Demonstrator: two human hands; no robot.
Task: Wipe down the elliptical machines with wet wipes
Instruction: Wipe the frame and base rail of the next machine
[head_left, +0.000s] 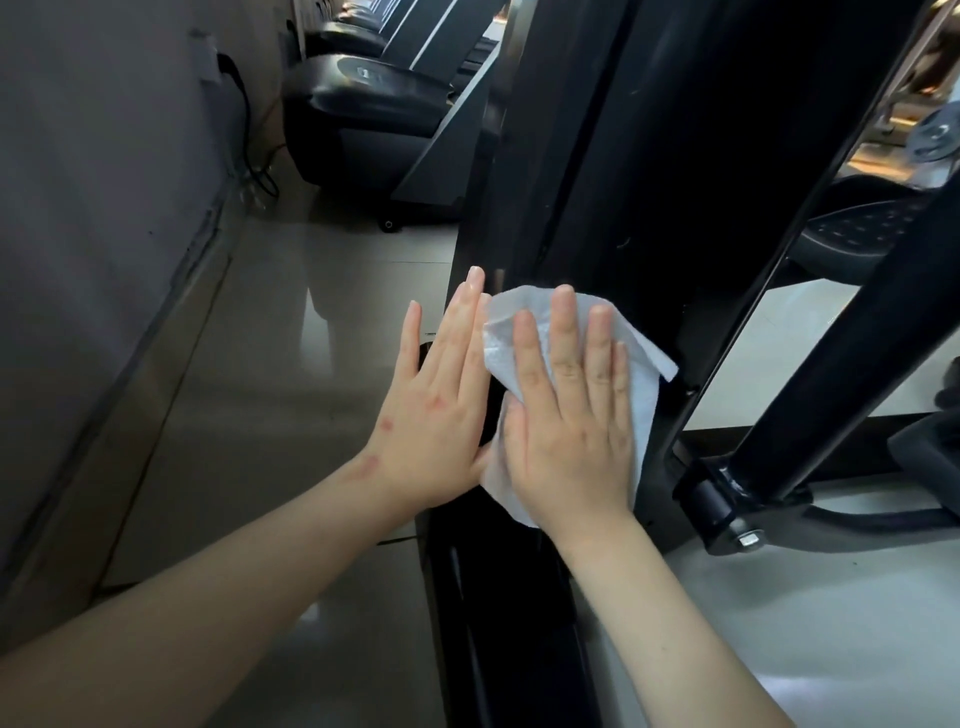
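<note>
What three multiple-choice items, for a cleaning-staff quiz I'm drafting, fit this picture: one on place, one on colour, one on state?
1. Where is the white wet wipe? A on the floor; B under the right hand, against the tall glossy machine column; C on the wall.
2. The column's colour? A black; B red; C yellow.
3. The right hand's fingers? A fisted; B pinching a corner; C straight, pressing flat.
Answers: 1 B, the wipe's edges show around the hand; 2 A, black throughout; 3 C, all lie extended on the wipe.
</note>
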